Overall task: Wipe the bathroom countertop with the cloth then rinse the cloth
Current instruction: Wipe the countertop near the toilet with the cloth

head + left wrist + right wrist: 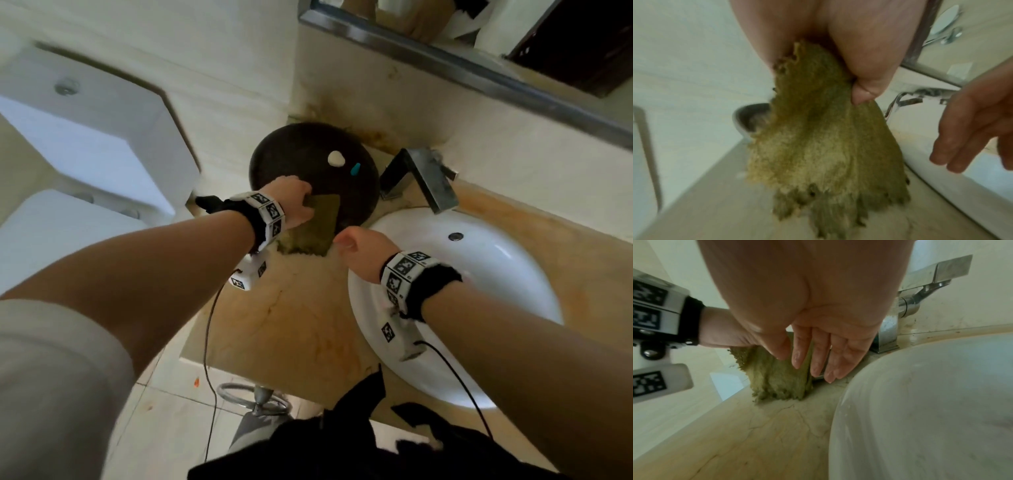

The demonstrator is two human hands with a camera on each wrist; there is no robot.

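Observation:
A frayed olive-green cloth (317,228) (818,138) (777,378) hangs from my left hand (291,205) (838,68), which pinches its top edge above the beige marble countertop (291,325) (756,434). The cloth's lower fringe reaches down to the counter. My right hand (359,246) (809,356) hovers just right of the cloth, its fingers (966,138) straight and relaxed, holding nothing. The white sink basin (479,291) (920,402) lies to the right, with a square chrome faucet (424,178) (920,288) behind it.
A dark round dish (308,161) with a white soap piece (336,158) and a small teal item (355,169) sits at the counter's back corner. A white toilet (85,137) stands left of the counter. A mirror (479,41) hangs on the wall above.

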